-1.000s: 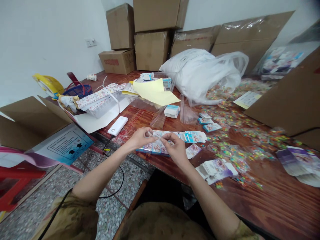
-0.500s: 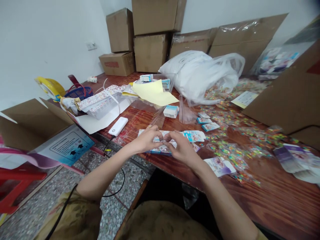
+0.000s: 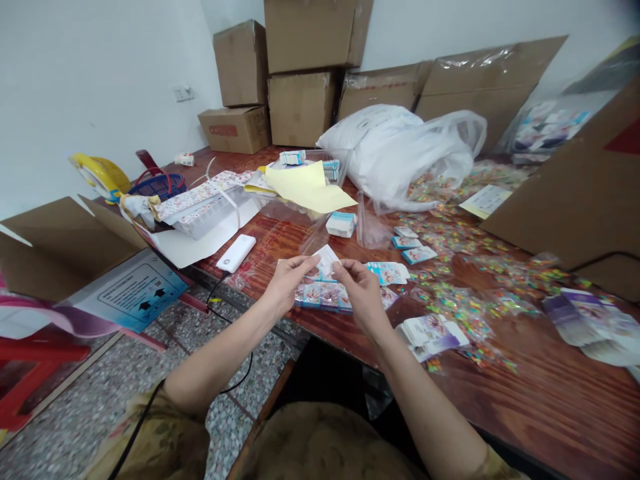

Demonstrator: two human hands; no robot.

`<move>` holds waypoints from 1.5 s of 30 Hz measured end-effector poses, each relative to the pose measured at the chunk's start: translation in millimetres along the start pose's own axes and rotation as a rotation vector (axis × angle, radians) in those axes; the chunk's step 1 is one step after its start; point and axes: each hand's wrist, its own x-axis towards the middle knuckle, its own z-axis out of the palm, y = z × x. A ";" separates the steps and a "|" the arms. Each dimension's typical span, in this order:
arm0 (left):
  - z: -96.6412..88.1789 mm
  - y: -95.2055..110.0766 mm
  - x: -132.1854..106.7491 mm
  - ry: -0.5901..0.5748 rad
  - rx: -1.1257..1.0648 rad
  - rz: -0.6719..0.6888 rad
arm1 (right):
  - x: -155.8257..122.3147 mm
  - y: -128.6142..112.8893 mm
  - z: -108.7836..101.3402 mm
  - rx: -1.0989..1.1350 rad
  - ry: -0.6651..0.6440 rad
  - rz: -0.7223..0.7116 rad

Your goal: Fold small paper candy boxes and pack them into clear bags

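A small white printed slip of paper is held up between my two hands. My left hand pinches its left side between thumb and fingers, and my right hand grips its lower right corner. Just beneath, along the table's front edge, lies a row of small printed boxes, partly covered by my hands. To the right of that row, a flattened blue-and-white carton rests on the wood. Close to my right forearm is a stack of purple-and-white cartons.
Small bags of colourful pieces spread over the table's right side. Several small blue-and-white boxes lie beyond my right hand. A white power bank sits left, near an open cardboard box. A big white sack stands behind.
My hands have moved slightly apart, and the white slip now shows raised between them. More of the box row beneath is uncovered.
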 end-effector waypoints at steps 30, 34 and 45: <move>-42.8 -79.8 -7.9 -0.157 1.473 0.815 | 32.2 28.9 -3.7 -1.204 -0.341 -0.102; -43.3 -83.2 -6.1 -0.161 1.477 0.779 | 25.4 29.9 -0.3 -1.294 -0.326 -0.129; -44.3 -90.2 -11.8 -0.121 1.555 0.849 | -3.3 39.2 -4.9 -1.454 -0.238 -0.446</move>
